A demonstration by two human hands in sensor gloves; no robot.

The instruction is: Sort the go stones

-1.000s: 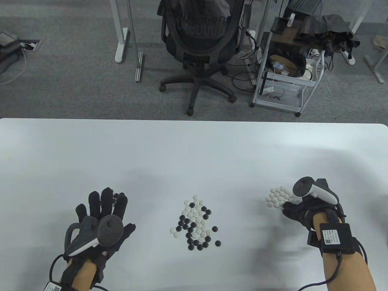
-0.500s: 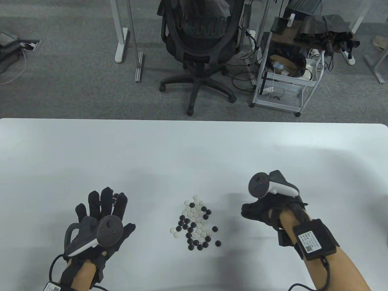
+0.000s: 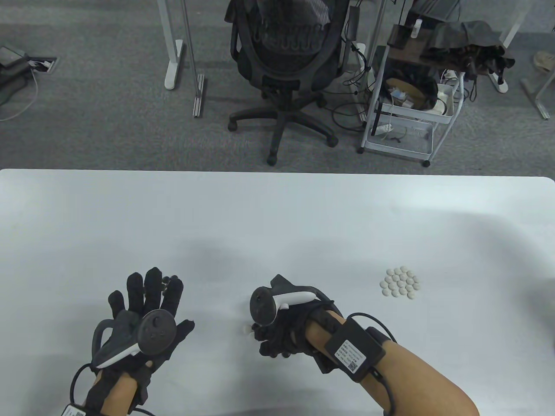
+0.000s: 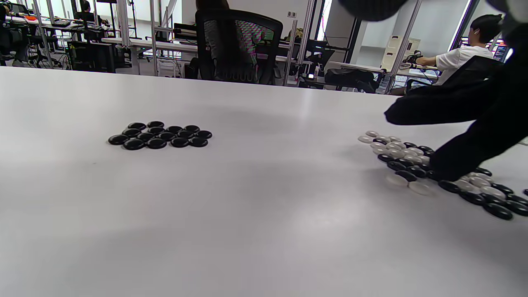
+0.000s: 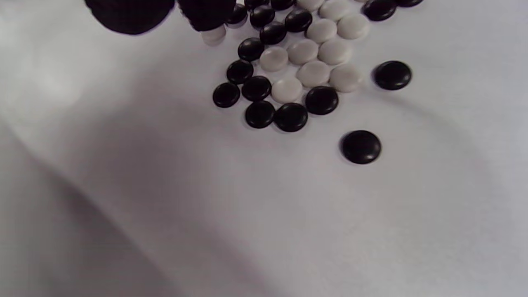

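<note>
A mixed pile of black and white Go stones (image 5: 288,66) lies at the table's front centre, also in the left wrist view (image 4: 412,159). My right hand (image 3: 277,338) covers it in the table view. One fingertip (image 5: 206,12) rests on a white stone (image 5: 213,36) at the pile's edge, with the thumb held apart. A tidy group of white stones (image 3: 401,282) lies to the right. The black stones (image 4: 161,135) are grouped on the left. My left hand (image 3: 145,299) hovers flat over them with fingers spread, so only a few black stones (image 3: 165,281) show between the fingers.
The white table (image 3: 277,216) ends at its far edge, with an office chair (image 3: 282,65) and a white cart (image 3: 407,108) on the floor beyond. Two black stones (image 5: 392,75) (image 5: 361,147) lie loose beside the mixed pile.
My right hand has swung left from the white group to the mixed pile and come down onto it. The left hand has stayed still.
</note>
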